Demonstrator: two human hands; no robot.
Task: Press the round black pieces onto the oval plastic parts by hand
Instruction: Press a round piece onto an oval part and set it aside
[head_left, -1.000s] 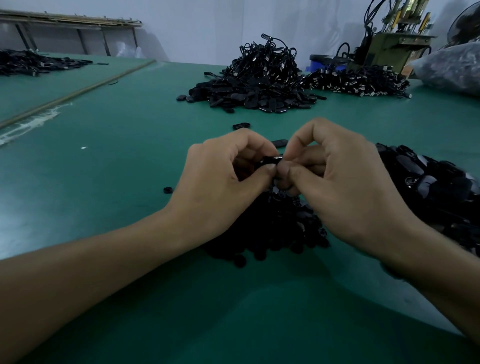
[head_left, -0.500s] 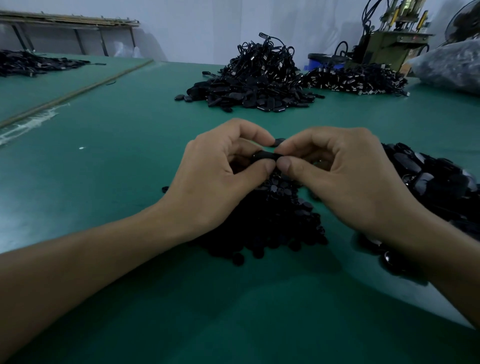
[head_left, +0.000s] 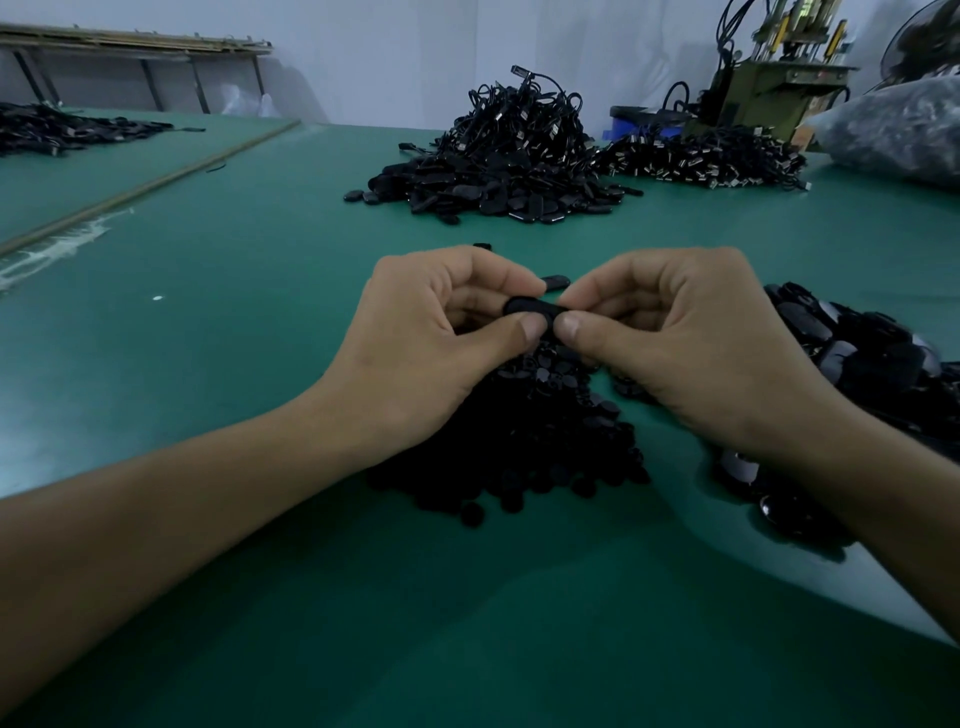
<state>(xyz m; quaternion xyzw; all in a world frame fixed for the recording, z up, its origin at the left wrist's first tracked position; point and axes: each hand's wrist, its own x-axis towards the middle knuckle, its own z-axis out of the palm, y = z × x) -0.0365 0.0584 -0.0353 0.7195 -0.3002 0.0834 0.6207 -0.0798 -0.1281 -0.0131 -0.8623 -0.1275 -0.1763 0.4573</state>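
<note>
Both hands meet over the green table (head_left: 260, 322). My left hand (head_left: 431, 343) and my right hand (head_left: 691, 343) pinch one black oval plastic part (head_left: 532, 307) between thumbs and forefingers, thumb tips side by side on its near edge. Whether a round piece sits on it is hidden by the fingers. Below the hands lies a heap of small round black pieces (head_left: 535, 441). A heap of larger black oval parts (head_left: 862, 364) spreads out to the right, partly under my right forearm.
A big pile of black parts with cords (head_left: 509, 161) sits further back, another row of them (head_left: 701, 161) to its right beside a machine (head_left: 769, 88) and a grey bag (head_left: 904, 130). Two loose oval parts (head_left: 557, 282) lie just beyond my fingers.
Both hands have dropped a little and turned so the oval part now lies level between the thumb tips. The right fingers have uncurled slightly.
</note>
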